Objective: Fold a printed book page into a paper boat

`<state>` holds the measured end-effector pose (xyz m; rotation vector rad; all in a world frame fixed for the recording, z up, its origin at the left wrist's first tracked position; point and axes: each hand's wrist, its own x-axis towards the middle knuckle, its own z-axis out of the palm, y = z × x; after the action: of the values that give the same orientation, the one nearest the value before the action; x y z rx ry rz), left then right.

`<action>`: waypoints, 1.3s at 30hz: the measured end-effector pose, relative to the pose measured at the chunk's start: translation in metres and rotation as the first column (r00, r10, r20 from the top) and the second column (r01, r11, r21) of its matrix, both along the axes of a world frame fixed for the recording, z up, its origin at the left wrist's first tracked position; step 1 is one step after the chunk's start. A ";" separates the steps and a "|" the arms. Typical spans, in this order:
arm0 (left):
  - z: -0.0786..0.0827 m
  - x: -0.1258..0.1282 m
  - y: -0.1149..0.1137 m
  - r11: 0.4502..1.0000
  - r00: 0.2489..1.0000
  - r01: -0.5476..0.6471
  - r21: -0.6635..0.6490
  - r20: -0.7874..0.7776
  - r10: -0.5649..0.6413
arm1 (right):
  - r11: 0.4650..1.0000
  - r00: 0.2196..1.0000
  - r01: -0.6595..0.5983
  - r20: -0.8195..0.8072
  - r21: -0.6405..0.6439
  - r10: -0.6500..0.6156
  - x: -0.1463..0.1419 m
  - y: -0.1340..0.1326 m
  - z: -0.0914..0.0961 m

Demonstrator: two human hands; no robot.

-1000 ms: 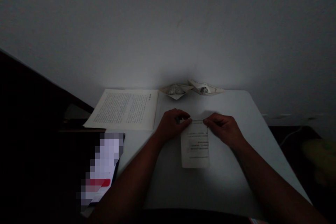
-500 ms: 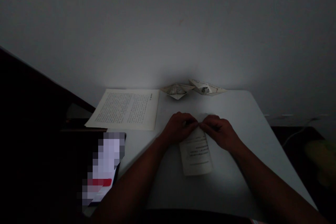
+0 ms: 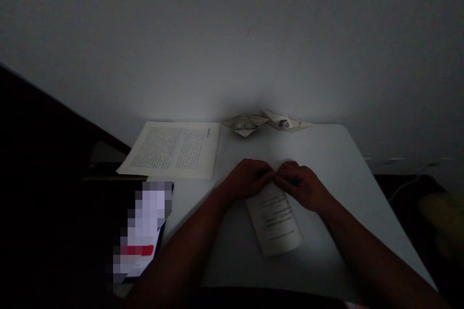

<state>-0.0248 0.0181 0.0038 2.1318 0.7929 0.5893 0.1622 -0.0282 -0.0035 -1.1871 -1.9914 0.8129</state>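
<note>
A folded sheet of printed paper (image 3: 276, 224) slants over the white table, its near end toward me. My left hand (image 3: 250, 177) pinches its far end between thumb and fingers. Close against it, my right hand (image 3: 299, 182) is closed on the same end from the right, the fingertips of both hands nearly touching. The pinched part of the paper is hidden by my fingers. Beyond my hands, two folded paper boats, a left one (image 3: 244, 126) and a right one (image 3: 286, 121), stand side by side by the wall.
A stack of printed sheets (image 3: 174, 149) lies at the table's far left, overhanging the edge. Nearer, a phone (image 3: 147, 227) with a lit, blurred screen rests by my left forearm. The grey wall (image 3: 232, 48) bounds the white table (image 3: 337, 154) at the back.
The folded paper has tilted, its near end swinging to the right and toward me. Both hands have shifted slightly toward me and still pinch the far end.
</note>
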 end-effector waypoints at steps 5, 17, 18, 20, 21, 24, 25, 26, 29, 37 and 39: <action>-0.006 0.005 -0.002 0.999 0.999 -0.030 -0.017 0.036 0.031 | 0.999 0.999 0.033 -0.032 -0.044 -0.034 -0.001 0.001 0.001; -0.007 0.000 0.005 0.971 0.989 0.015 0.237 -0.145 0.020 | 0.989 0.991 0.120 0.049 0.087 -0.125 0.006 0.005 -0.009; -0.007 0.000 0.007 0.961 0.983 0.051 0.271 -0.181 -0.001 | 0.986 0.989 0.132 0.049 0.102 -0.137 0.007 0.006 -0.010; -0.007 -0.001 0.010 0.941 0.973 0.104 0.323 -0.231 -0.028 | 0.981 0.987 0.150 0.045 0.126 -0.157 0.008 0.007 -0.011; -0.007 -0.001 0.011 0.932 0.970 0.109 0.347 -0.242 -0.024 | 0.979 0.986 0.151 0.044 0.136 -0.158 0.009 0.007 -0.012; -0.009 0.000 0.015 0.915 0.968 0.068 0.397 -0.247 0.036 | 0.978 0.988 0.129 0.068 0.165 -0.142 0.011 0.009 -0.015; -0.010 0.000 0.016 0.915 0.967 0.053 0.401 -0.247 0.053 | 0.979 0.988 0.112 0.090 0.172 -0.129 0.011 0.010 -0.015; -0.012 0.000 0.017 0.915 0.967 0.044 0.401 -0.249 0.062 | 0.979 0.987 0.093 0.114 0.181 -0.115 0.011 0.010 -0.016; -0.015 0.001 0.018 0.915 0.967 0.035 0.401 -0.244 0.070 | 0.979 0.981 0.043 0.177 0.201 -0.079 0.011 0.012 -0.018; -0.018 0.003 0.018 0.913 0.969 -0.012 0.408 -0.222 0.112 | 0.976 0.966 0.015 0.248 0.216 -0.070 0.012 0.014 -0.021; -0.018 0.003 0.018 0.915 0.969 -0.010 0.403 -0.222 0.108 | 0.974 0.960 0.004 0.273 0.228 -0.068 0.013 0.014 -0.022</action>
<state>-0.0219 0.0358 -0.0138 2.6001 0.9356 0.5683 0.1751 -0.0141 -0.0252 -1.2537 -2.2120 0.4018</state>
